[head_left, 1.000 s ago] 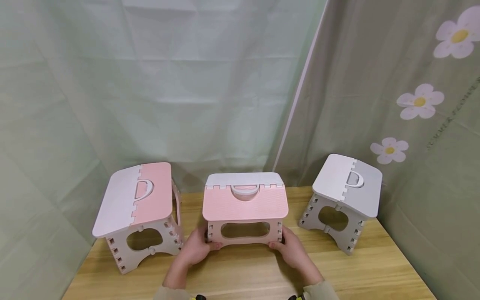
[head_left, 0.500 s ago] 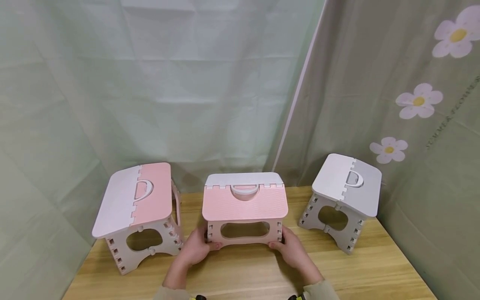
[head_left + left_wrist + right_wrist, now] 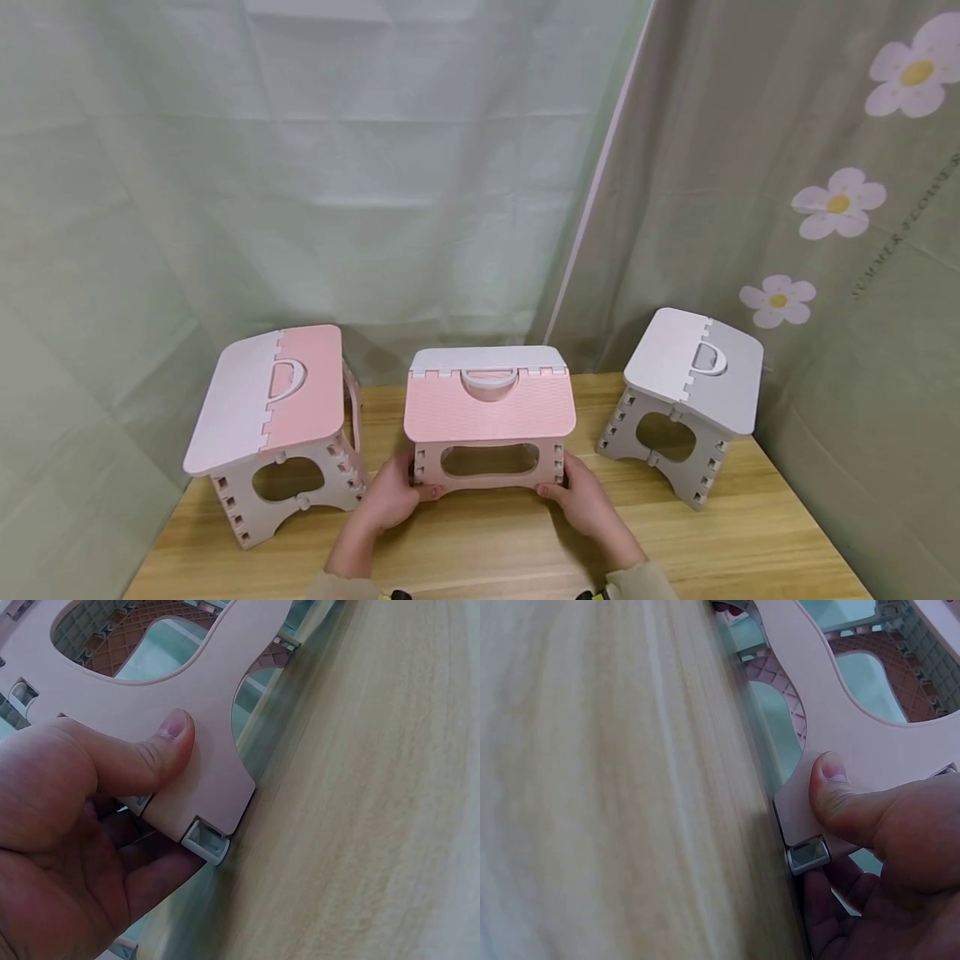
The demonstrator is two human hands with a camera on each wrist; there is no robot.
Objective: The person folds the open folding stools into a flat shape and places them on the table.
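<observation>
In the head view a pink and white folding step stool point(image 3: 487, 414) stands unfolded at the middle of the table, its white handle lying in the top. My left hand point(image 3: 392, 493) grips its left leg, with the thumb point(image 3: 169, 750) flat on the front panel and the fingers curled behind the leg's edge. On the other side my right hand point(image 3: 585, 498) grips the right leg the same way, thumb point(image 3: 836, 795) on the pink panel, fingers behind it. Both wrist views show the stool's foot right down at the wooden surface.
Left of my hands stands a larger pink and white folding stool point(image 3: 273, 408). A grey and white folding stool point(image 3: 693, 375) is at the right. The wooden table point(image 3: 480, 550) meets a pale curtain point(image 3: 375, 208) behind, with a flowered curtain panel point(image 3: 840, 204) to the right.
</observation>
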